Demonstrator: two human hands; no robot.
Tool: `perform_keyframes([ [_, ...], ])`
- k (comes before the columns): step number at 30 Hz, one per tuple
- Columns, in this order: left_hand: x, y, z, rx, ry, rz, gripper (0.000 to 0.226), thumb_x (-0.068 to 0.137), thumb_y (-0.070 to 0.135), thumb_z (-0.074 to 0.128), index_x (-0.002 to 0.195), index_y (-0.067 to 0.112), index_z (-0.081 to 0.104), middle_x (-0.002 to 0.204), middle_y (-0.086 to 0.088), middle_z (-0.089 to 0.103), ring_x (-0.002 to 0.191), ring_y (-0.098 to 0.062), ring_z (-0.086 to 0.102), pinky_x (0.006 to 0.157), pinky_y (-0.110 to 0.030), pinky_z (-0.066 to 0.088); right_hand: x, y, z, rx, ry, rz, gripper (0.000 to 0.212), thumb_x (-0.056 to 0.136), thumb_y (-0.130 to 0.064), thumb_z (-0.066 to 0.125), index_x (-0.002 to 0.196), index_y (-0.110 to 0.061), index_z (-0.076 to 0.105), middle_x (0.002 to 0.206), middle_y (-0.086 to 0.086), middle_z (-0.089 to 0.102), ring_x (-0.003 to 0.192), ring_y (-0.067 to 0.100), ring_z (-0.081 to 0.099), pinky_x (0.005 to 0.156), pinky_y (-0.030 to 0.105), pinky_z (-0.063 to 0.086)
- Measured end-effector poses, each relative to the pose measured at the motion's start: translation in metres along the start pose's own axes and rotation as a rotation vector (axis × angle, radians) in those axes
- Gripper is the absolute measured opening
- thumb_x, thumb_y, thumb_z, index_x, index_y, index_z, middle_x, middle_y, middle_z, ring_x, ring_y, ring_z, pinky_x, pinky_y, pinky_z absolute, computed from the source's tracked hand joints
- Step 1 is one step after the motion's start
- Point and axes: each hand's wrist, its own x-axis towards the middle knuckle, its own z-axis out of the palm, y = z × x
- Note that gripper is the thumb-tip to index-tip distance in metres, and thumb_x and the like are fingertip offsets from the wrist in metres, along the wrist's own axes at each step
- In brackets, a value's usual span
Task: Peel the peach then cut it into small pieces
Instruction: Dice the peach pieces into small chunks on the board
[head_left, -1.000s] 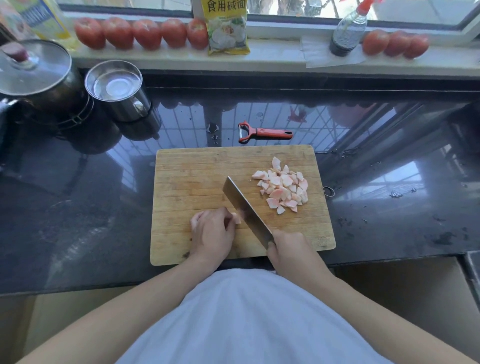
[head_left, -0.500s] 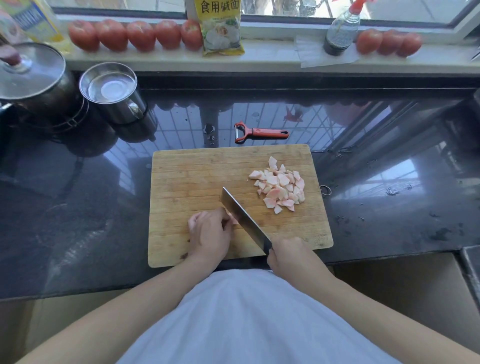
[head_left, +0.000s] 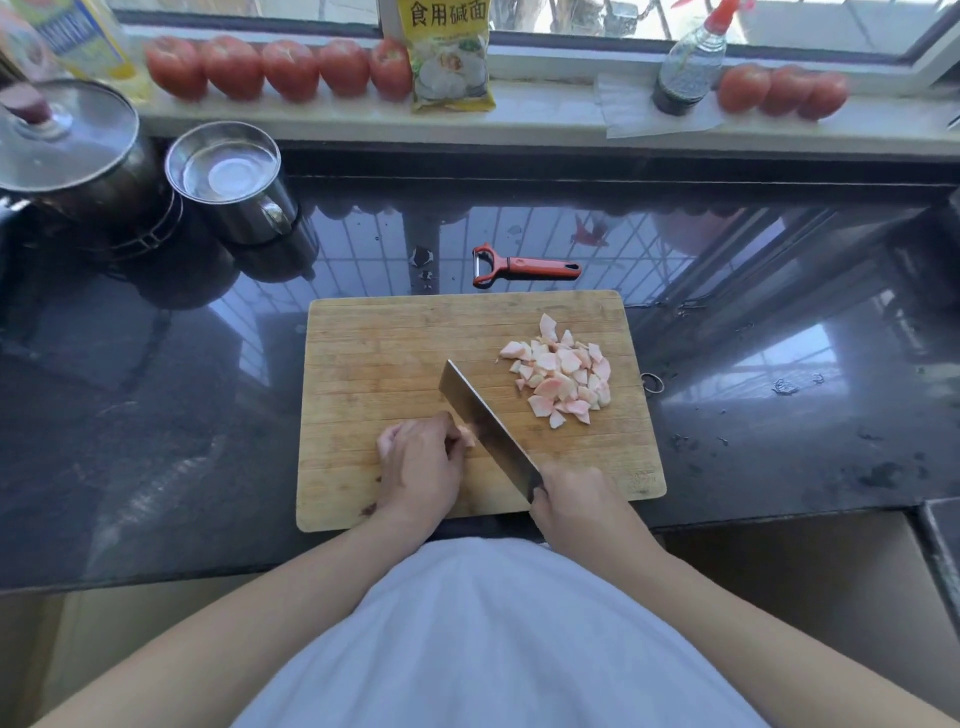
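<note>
- A wooden cutting board (head_left: 374, 364) lies on a dark, glossy countertop (head_left: 156, 415), seen from above by a camera on the person's head
- The left hand (head_left: 418, 460) rests on the near middle of the board, fingers curled over the last piece of peach (head_left: 467, 435); only a small pale pink edge of it shows past the fingertips, just beside the blade
- The right hand (head_left: 576, 501) wraps round the handle of a broad cleaver (head_left: 485, 431) at the near edge of the board; the handle itself is hidden inside the fist
- The blade runs from that hand diagonally far and left, its flat side close against the left hand's knuckles
- A pile of peach pieces (head_left: 563, 376), pale with pink blush, sits on the far right part of the board, apart from the blade
- A red-handled peeler (head_left: 524, 267) lies on the countertop just beyond the far edge of the board
- Judged from the pictures, the peeled flesh is soft, wet and slippery, light in the hand and easy to bruise
- The remaining piece is small, so it is best pinned from above with fingertips tucked back, knuckles guiding the blade, pressing gently rather than squeezing
</note>
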Motion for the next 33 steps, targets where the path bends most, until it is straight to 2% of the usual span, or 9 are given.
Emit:
perform_keyframes([
  [3,0.001,0.001,0.001,0.007,-0.004,-0.007,0.024,0.097,0.02,0.067,0.079,0.03,0.056,0.071,0.019,0.051,0.089,-0.01,0.052,0.104,-0.032,0.024,-0.004,0.003,0.002,0.005,-0.04,0.037,0.017,0.1,-0.017,0.046,0.104,-0.011,0.061,0.095,0.013,0.064,0.083,0.031,0.058,0.073,0.041,0.053],
  [7,0.0,0.002,0.0,0.012,0.002,-0.008,0.023,0.098,0.02,0.067,0.079,0.03,0.057,0.069,0.019,0.05,0.089,-0.009,0.049,0.1,-0.029,0.022,0.0,0.005,0.007,-0.059,-0.074,0.03,0.019,0.1,-0.016,0.047,0.106,-0.011,0.064,0.093,0.01,0.065,0.084,0.03,0.06,0.079,0.043,0.057],
  [11,0.0,0.003,-0.001,0.02,-0.003,-0.028,0.023,0.097,0.018,0.065,0.079,0.029,0.06,0.07,0.018,0.053,0.092,-0.014,0.056,0.096,-0.024,0.017,0.005,0.005,0.008,-0.093,-0.064,0.006,0.019,0.099,-0.017,0.046,0.101,-0.008,0.063,0.091,0.012,0.066,0.079,0.031,0.057,0.069,0.035,0.047],
  [14,0.001,0.003,-0.002,0.021,-0.002,-0.02,0.021,0.096,0.016,0.065,0.08,0.029,0.061,0.075,0.018,0.055,0.092,-0.012,0.055,0.094,-0.024,0.016,0.011,-0.006,0.008,-0.115,-0.046,-0.036,0.015,0.1,-0.014,0.045,0.1,-0.01,0.06,0.091,0.012,0.066,0.074,0.029,0.051,0.063,0.034,0.04],
  [18,0.001,0.004,-0.002,0.002,0.003,-0.019,0.022,0.095,0.018,0.065,0.08,0.034,0.061,0.079,0.018,0.062,0.089,-0.011,0.057,0.095,-0.026,0.019,0.026,-0.026,0.007,-0.02,0.01,-0.054,0.012,0.1,-0.012,0.041,0.094,-0.013,0.052,0.092,0.015,0.064,0.075,0.033,0.05,0.064,0.037,0.042],
  [22,0.001,0.004,-0.003,-0.017,0.002,-0.012,0.021,0.097,0.018,0.064,0.08,0.029,0.059,0.077,0.017,0.057,0.091,-0.013,0.057,0.095,-0.024,0.017,0.018,-0.019,0.004,0.06,0.032,-0.03,0.017,0.101,-0.018,0.042,0.098,-0.012,0.058,0.09,0.013,0.064,0.081,0.034,0.059,0.072,0.041,0.054],
  [26,0.001,0.003,-0.005,-0.018,0.002,-0.026,0.016,0.099,0.021,0.065,0.084,0.025,0.063,0.08,0.012,0.059,0.09,-0.008,0.046,0.098,-0.025,0.019,0.002,-0.004,-0.001,-0.004,0.006,-0.018,0.017,0.101,-0.016,0.045,0.103,-0.01,0.061,0.09,0.012,0.062,0.08,0.03,0.056,0.07,0.037,0.048],
  [30,0.001,0.005,-0.004,-0.014,-0.006,-0.034,0.02,0.098,0.016,0.062,0.082,0.027,0.062,0.079,0.014,0.058,0.089,-0.007,0.045,0.097,-0.024,0.018,0.0,0.0,0.004,-0.083,-0.035,-0.004,0.022,0.1,-0.014,0.045,0.103,-0.008,0.066,0.096,0.013,0.066,0.087,0.031,0.061,0.072,0.038,0.05],
  [33,0.0,0.007,-0.005,-0.026,-0.002,-0.04,0.024,0.097,0.014,0.062,0.079,0.029,0.059,0.075,0.016,0.055,0.087,-0.008,0.045,0.096,-0.025,0.019,0.005,0.002,0.01,-0.129,-0.058,-0.001,0.02,0.1,-0.016,0.045,0.1,-0.01,0.064,0.095,0.013,0.068,0.081,0.03,0.058,0.07,0.038,0.05],
])
